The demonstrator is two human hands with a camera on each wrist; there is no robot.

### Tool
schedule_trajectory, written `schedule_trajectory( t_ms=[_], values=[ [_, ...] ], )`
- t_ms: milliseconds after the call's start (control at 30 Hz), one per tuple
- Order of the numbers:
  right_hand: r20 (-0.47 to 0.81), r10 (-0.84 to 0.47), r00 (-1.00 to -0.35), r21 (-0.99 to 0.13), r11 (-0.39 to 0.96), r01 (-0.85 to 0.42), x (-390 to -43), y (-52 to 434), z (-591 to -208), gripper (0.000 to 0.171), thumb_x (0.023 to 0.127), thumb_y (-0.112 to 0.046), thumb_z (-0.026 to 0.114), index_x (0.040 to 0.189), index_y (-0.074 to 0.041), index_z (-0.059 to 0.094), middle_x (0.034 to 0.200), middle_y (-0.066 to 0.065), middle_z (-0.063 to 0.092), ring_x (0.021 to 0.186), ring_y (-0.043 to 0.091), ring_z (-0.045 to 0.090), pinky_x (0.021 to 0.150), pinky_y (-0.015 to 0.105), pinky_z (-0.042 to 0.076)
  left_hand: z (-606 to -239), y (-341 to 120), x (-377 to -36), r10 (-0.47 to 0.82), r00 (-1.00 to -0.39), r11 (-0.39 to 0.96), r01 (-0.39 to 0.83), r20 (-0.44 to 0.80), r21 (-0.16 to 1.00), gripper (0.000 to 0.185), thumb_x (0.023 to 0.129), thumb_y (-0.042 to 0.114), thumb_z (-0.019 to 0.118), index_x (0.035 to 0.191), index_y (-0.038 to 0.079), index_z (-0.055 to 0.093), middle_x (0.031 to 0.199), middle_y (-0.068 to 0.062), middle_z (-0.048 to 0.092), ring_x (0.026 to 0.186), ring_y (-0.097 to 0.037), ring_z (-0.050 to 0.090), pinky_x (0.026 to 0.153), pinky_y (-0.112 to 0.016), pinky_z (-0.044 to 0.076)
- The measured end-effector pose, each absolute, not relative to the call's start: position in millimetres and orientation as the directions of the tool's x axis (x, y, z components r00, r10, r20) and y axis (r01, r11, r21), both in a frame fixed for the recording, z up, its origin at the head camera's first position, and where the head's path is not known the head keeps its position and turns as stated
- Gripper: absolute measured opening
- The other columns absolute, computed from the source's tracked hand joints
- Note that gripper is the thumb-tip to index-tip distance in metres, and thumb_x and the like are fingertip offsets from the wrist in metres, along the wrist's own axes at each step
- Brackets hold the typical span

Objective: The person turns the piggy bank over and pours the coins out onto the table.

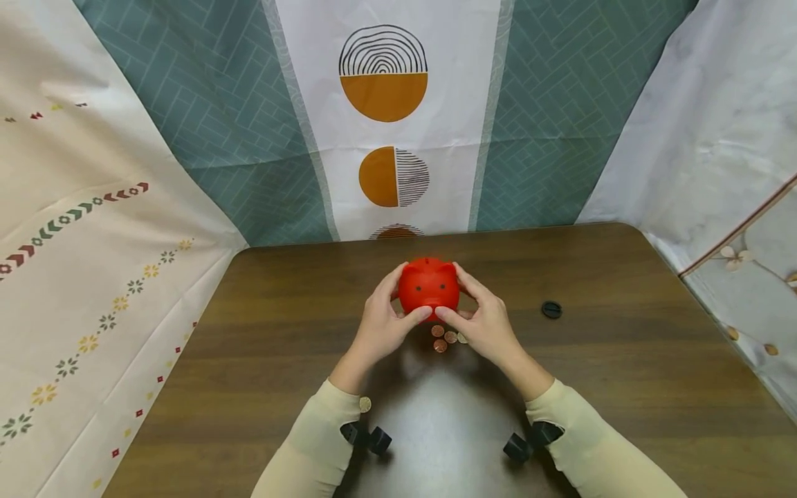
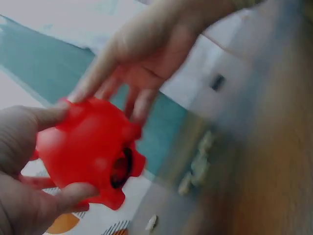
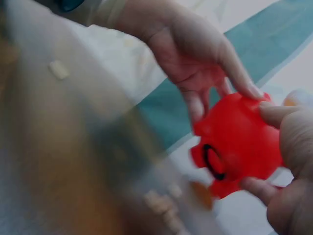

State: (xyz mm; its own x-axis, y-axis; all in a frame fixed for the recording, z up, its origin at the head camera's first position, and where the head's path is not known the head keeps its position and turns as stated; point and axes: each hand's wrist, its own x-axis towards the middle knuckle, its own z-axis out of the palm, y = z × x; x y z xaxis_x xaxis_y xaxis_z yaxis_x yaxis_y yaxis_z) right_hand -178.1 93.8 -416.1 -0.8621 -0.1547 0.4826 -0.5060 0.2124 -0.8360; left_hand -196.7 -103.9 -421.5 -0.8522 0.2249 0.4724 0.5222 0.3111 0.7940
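Both hands hold a red piggy bank over the back middle of the table, its face toward the head camera. My left hand grips one side, with the thumb near the snout. On the other side my right hand grips it the same way, thumb to thumb. In the left wrist view a dark-rimmed round hole shows in the bank's underside, between the stubby feet. Just below the bank several coins lie on the table. Fingers behind the bank are partly hidden in the head view.
A round black plug lies on the wooden table to the right. One more coin lies beside the left sleeve. Patterned cloths hang behind and at both sides. Small black devices sit at both wrists.
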Motion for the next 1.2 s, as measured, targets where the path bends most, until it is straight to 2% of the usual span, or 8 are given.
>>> schedule_trajectory(
  t_ms=[100, 267, 500, 567, 733, 967, 1067, 1200],
  values=[
    [0.412, -0.163, -0.896, -0.871, 0.219, -0.440, -173.7, 91.6, -411.5, 0.074, 0.081, -0.005, 0.076, 0.146, -0.002, 0.039, 0.145, 0.015, 0.044, 0.126, 0.032, 0.048, 0.077, 0.040, 0.056, -427.9, -104.2, -199.2, 0.228, -0.888, 0.311, 0.456, 0.401, 0.834, 0.079, 0.081, 0.025, 0.079, 0.147, 0.017, 0.037, 0.141, 0.000, 0.046, 0.113, -0.024, 0.054, 0.068, -0.036, 0.059],
    [0.406, -0.158, -0.900, -0.873, 0.224, -0.433, -172.9, 90.5, -409.9, 0.074, 0.081, -0.005, 0.077, 0.145, -0.002, 0.040, 0.145, 0.014, 0.044, 0.126, 0.032, 0.048, 0.076, 0.039, 0.056, -421.3, -102.3, -194.0, 0.222, -0.890, 0.298, 0.450, 0.397, 0.842, 0.080, 0.081, 0.016, 0.079, 0.147, 0.009, 0.035, 0.141, -0.009, 0.045, 0.115, -0.030, 0.054, 0.069, -0.042, 0.058],
    [0.639, -0.117, -0.760, -0.725, 0.240, -0.646, -180.9, 96.9, -416.0, 0.081, 0.072, 0.001, 0.082, 0.143, -0.005, 0.044, 0.147, 0.008, 0.043, 0.124, 0.029, 0.052, 0.078, 0.040, 0.056, -386.8, -94.8, -172.8, 0.206, -0.780, 0.205, 0.625, 0.590, 0.754, 0.078, 0.075, -0.002, 0.079, 0.142, -0.003, 0.038, 0.147, -0.019, 0.037, 0.123, -0.036, 0.049, 0.074, -0.043, 0.058],
    [0.621, -0.126, -0.773, -0.740, 0.229, -0.632, -180.9, 97.4, -414.6, 0.080, 0.073, 0.000, 0.081, 0.144, -0.005, 0.044, 0.146, 0.008, 0.045, 0.124, 0.029, 0.052, 0.078, 0.039, 0.056, -384.5, -94.5, -172.5, 0.204, -0.789, 0.209, 0.614, 0.580, 0.762, 0.077, 0.075, -0.002, 0.079, 0.141, -0.004, 0.039, 0.146, -0.020, 0.039, 0.120, -0.036, 0.051, 0.073, -0.044, 0.058],
    [0.411, -0.169, -0.896, -0.866, 0.234, -0.442, -175.7, 94.7, -408.0, 0.074, 0.081, -0.008, 0.077, 0.146, -0.005, 0.040, 0.144, 0.012, 0.046, 0.124, 0.032, 0.050, 0.075, 0.039, 0.057, -406.2, -99.7, -187.0, 0.227, -0.881, 0.276, 0.468, 0.416, 0.840, 0.076, 0.081, 0.010, 0.077, 0.145, 0.001, 0.037, 0.139, -0.016, 0.046, 0.111, -0.037, 0.055, 0.067, -0.042, 0.059],
    [0.372, -0.169, -0.913, -0.887, 0.223, -0.403, -173.3, 93.2, -405.0, 0.075, 0.081, -0.006, 0.077, 0.146, -0.003, 0.039, 0.145, 0.012, 0.044, 0.127, 0.030, 0.048, 0.076, 0.038, 0.056, -427.6, -104.1, -200.2, 0.227, -0.895, 0.294, 0.439, 0.385, 0.849, 0.079, 0.081, 0.025, 0.079, 0.147, 0.016, 0.036, 0.140, 0.000, 0.046, 0.115, -0.027, 0.054, 0.068, -0.038, 0.059],
    [0.425, -0.157, -0.891, -0.860, 0.237, -0.452, -175.4, 94.0, -408.3, 0.076, 0.080, -0.006, 0.078, 0.146, -0.005, 0.040, 0.146, 0.012, 0.044, 0.127, 0.031, 0.048, 0.076, 0.041, 0.056, -425.3, -103.6, -199.7, 0.227, -0.875, 0.269, 0.479, 0.428, 0.836, 0.079, 0.080, 0.023, 0.080, 0.147, 0.018, 0.037, 0.141, 0.000, 0.045, 0.116, -0.027, 0.054, 0.068, -0.039, 0.059],
    [0.612, -0.127, -0.781, -0.744, 0.244, -0.622, -178.7, 97.0, -411.0, 0.081, 0.073, 0.000, 0.082, 0.144, -0.006, 0.043, 0.147, 0.010, 0.043, 0.125, 0.029, 0.051, 0.078, 0.039, 0.056, -400.7, -98.9, -185.5, 0.221, -0.799, 0.235, 0.600, 0.559, 0.764, 0.081, 0.076, 0.010, 0.082, 0.145, 0.010, 0.040, 0.148, -0.008, 0.039, 0.124, -0.027, 0.049, 0.072, -0.043, 0.058]
  ],
)
